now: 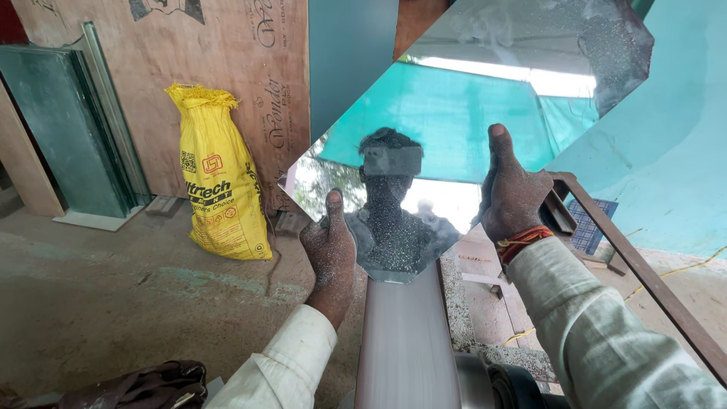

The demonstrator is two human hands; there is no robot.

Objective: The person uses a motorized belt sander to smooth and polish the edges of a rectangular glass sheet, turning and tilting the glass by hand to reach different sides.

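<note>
I hold a large mirror pane tilted on its corner, its bottom corner resting on a moving grey sanding belt. My left hand grips the lower left edge with the thumb up on the glass face. My right hand, with a red thread at the wrist, grips the lower right edge, thumb pointing up. Both hands are dusted with grit. The mirror reflects a person with a head-worn camera, and a teal roof.
A yellow sack stands against a plywood sheet on the left. Glass panes lean at far left. A rusty metal frame runs at the right. The belt's roller sits below. A dark cloth lies at bottom left.
</note>
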